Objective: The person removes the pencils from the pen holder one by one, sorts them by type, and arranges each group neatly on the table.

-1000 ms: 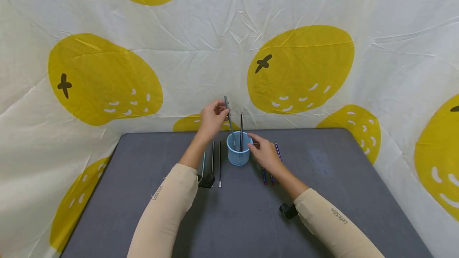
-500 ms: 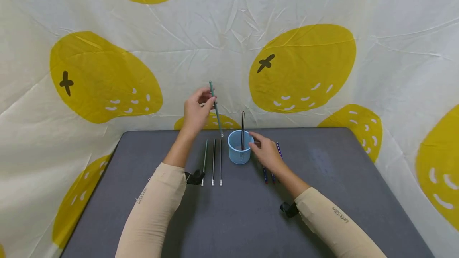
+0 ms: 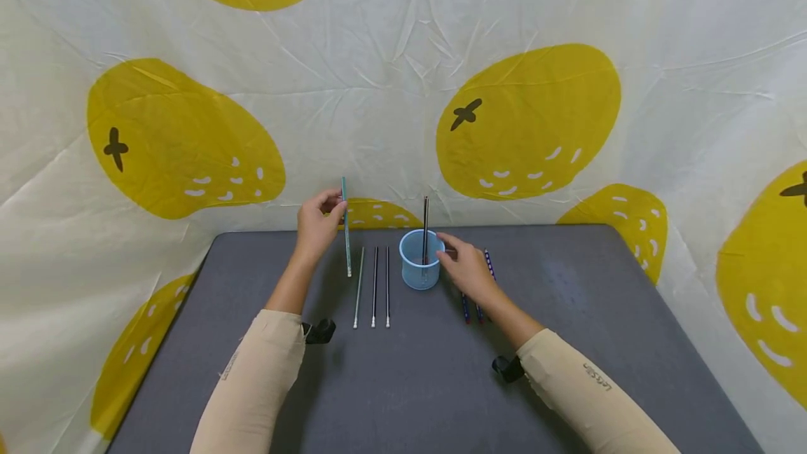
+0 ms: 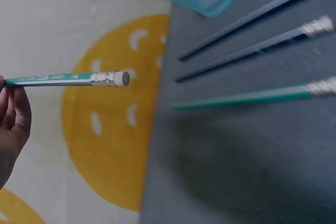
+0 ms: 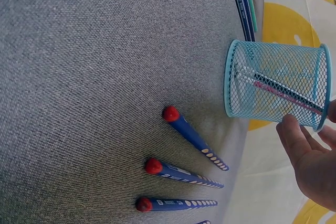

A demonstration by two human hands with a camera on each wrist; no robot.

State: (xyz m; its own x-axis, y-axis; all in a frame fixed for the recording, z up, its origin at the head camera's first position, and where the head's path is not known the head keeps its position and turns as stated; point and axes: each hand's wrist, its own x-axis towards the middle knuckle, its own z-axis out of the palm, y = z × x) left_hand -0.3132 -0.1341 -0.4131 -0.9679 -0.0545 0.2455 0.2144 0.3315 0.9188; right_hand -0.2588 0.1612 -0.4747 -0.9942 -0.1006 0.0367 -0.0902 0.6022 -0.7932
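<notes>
My left hand (image 3: 317,224) pinches a green pencil (image 3: 347,247) above the table's back left, its white eraser end pointing down. In the left wrist view that pencil (image 4: 58,79) shows a silver ferrule. On the table below lie another green pencil (image 3: 359,293) and two dark blue pencils (image 3: 375,293), side by side. My right hand (image 3: 468,272) holds the light blue mesh pencil cup (image 3: 421,276) at its right side, fingers at the rim. Two pencils (image 3: 425,214) stand in the cup, one dark and one pinkish in the right wrist view.
Several blue pencils with dotted barrels and red ends, one of them (image 5: 190,136) closest to the cup, lie right of it, partly under my right forearm. The grey table (image 3: 403,384) ends at a white cloth (image 3: 366,125) with yellow fruit prints.
My left hand has lifted the green pencil out of the cup, carried it left and lowered it to the left of the pencil row. The right hand has stayed at the cup.
</notes>
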